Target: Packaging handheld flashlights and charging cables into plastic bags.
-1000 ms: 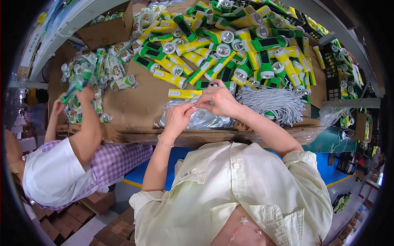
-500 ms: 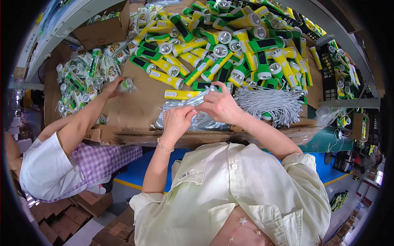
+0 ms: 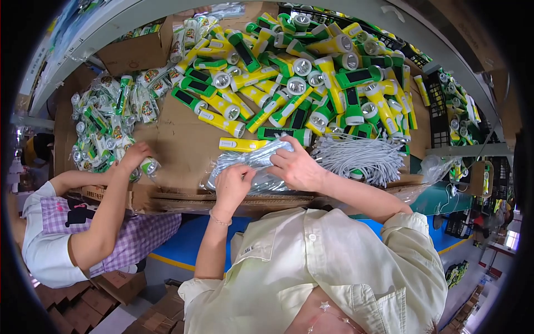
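Note:
Over a stack of clear plastic bags (image 3: 257, 157) at the cardboard-covered table's near edge, both my hands work close together. My left hand (image 3: 233, 182) has its fingers curled in against the thumb at the stack's near side; whatever is between the fingertips is too small to make out. My right hand (image 3: 299, 168) pinches at the clear plastic by the stack's right end, its index finger reaching up over the film. Directly beyond the bags lie a yellow flashlight (image 3: 242, 145) and a green flashlight (image 3: 284, 134). Right of my right hand rests a bundle of white cables (image 3: 359, 160).
A heap of yellow and green flashlights (image 3: 295, 83) covers the table's far side. At left, a co-worker's hand (image 3: 135, 156) holds a bagged flashlight (image 3: 149, 166) beside a pile of bagged flashlights (image 3: 105, 125). An open carton (image 3: 136, 53) stands behind, and black crates (image 3: 439, 114) at right.
My hands have drawn apart, the left moving slightly left and both coming nearer. The co-worker's hand has moved left and nearer with the bagged flashlight. The whole view has shifted slightly.

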Demonstrator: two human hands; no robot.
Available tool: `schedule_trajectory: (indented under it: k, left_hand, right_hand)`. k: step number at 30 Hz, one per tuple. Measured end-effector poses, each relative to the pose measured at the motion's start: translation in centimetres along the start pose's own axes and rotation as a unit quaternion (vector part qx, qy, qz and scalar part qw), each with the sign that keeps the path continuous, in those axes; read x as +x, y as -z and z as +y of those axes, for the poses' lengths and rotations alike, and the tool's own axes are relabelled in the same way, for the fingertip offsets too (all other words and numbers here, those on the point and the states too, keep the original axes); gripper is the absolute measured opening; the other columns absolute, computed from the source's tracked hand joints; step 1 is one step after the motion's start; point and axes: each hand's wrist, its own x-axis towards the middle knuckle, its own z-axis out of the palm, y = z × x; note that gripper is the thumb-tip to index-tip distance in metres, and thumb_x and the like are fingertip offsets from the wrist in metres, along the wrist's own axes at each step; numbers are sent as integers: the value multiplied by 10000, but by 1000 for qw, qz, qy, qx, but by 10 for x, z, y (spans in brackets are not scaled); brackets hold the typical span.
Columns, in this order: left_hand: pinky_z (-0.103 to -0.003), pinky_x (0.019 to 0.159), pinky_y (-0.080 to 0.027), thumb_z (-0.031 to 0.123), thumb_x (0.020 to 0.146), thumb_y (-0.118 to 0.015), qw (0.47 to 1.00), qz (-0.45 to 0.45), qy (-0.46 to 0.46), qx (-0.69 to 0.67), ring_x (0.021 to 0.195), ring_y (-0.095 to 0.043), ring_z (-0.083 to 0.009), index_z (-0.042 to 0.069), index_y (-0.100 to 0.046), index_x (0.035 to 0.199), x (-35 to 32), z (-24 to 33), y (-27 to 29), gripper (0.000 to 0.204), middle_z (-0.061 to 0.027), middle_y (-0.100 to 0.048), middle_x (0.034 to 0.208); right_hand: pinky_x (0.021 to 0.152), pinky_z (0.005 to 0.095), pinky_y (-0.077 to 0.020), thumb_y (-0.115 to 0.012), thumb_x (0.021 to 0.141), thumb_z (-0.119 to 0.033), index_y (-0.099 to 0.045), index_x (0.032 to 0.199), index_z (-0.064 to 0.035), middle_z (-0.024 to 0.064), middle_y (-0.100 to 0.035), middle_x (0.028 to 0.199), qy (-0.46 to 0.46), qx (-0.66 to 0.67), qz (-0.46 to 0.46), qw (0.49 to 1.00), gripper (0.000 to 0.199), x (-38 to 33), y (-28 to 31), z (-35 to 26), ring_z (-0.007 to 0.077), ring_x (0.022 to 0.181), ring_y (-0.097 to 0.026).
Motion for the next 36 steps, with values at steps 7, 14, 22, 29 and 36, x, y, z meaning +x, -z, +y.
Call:
schedule_trajectory:
  k: [7,14,22,29,36]
  left_hand:
    - [-387,621,-511,116,774,-625,976,91,140,143,593,-643,-303,21,-677,869,-9,-61,17,144,-158,-634,628]
    - [-423,640,-498,140,727,-685,980,135,138,44,695,-620,-376,11,-667,741,-16,-48,11,132,-193,-631,724]
    - [-338,603,-491,227,729,-754,986,81,132,-68,640,-637,-332,-24,-693,841,-18,-47,6,282,-210,-635,700]
    - [-417,595,-485,276,762,-710,992,44,113,30,659,-600,-398,5,-690,735,-9,-36,5,273,-217,-617,694]
    - [-385,556,-455,262,760,-718,991,76,108,1,577,-561,-392,-17,-684,753,-19,-41,-1,281,-224,-572,606]
  right_hand:
    - [980,476,-366,-711,736,-345,-711,814,-102,41,-626,786,-128,144,-204,960,255,-22,2,50,206,828,-596]
    - [564,345,-489,-674,790,-357,-707,849,-88,64,-658,725,-224,216,-30,950,277,75,-57,92,212,703,-656]
    - [616,384,-514,-697,677,-498,-693,819,-62,91,-665,797,-193,50,-338,920,458,117,-131,52,259,751,-662]
    - [630,352,-511,-734,651,-337,-565,1054,-48,114,-616,923,-116,-113,-143,976,523,94,-145,38,247,810,-645]
    - [696,349,-502,-680,744,-205,-490,1180,-85,121,-612,966,-255,52,-224,939,490,90,-128,44,229,961,-613]
